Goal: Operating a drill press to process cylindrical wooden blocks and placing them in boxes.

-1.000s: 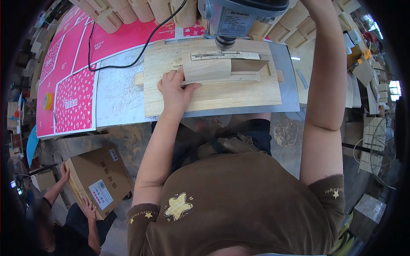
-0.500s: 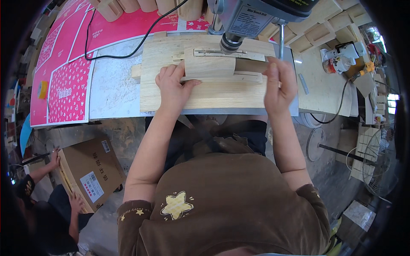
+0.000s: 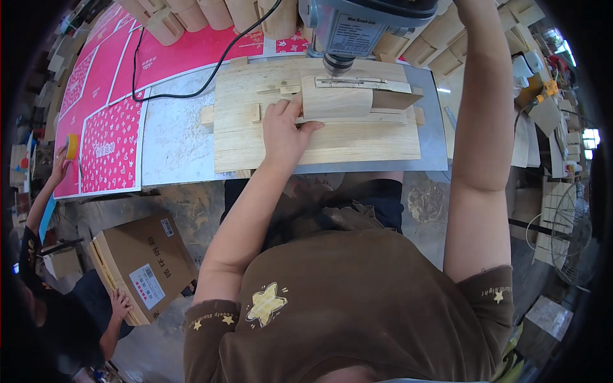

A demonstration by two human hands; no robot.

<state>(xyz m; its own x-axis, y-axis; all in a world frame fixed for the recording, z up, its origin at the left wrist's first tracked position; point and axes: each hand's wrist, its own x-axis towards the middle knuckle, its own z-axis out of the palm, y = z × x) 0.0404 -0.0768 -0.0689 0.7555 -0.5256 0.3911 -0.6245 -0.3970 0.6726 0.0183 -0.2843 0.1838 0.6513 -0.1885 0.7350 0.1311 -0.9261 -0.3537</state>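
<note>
My left hand (image 3: 287, 133) grips the left end of a pale wooden block with a rounded face (image 3: 337, 103), its thumb lying along the near edge. The block sits between wooden strips on a flat wooden board (image 3: 313, 147). Past its right end shows a thin brown panel (image 3: 394, 99). Just beyond the block hangs the chuck (image 3: 338, 64) of a grey bench drill (image 3: 357, 32), apart from the wood. My right hand (image 3: 476, 7) reaches up at the far right, beside the drill head; its fingers are cut off by the upper edge.
Several wooden cylinders (image 3: 214, 14) stand at the back. A black cable (image 3: 220, 66) crosses the pink sheet (image 3: 185, 70). At the lower left, a co-worker has one hand on a cardboard box (image 3: 147, 268) and the other at a yellow tape roll (image 3: 72, 147).
My left hand and the block have shifted right along the board. My right hand has left the spot by the drill's lever and gone up. The co-worker's hand has moved to the tape roll.
</note>
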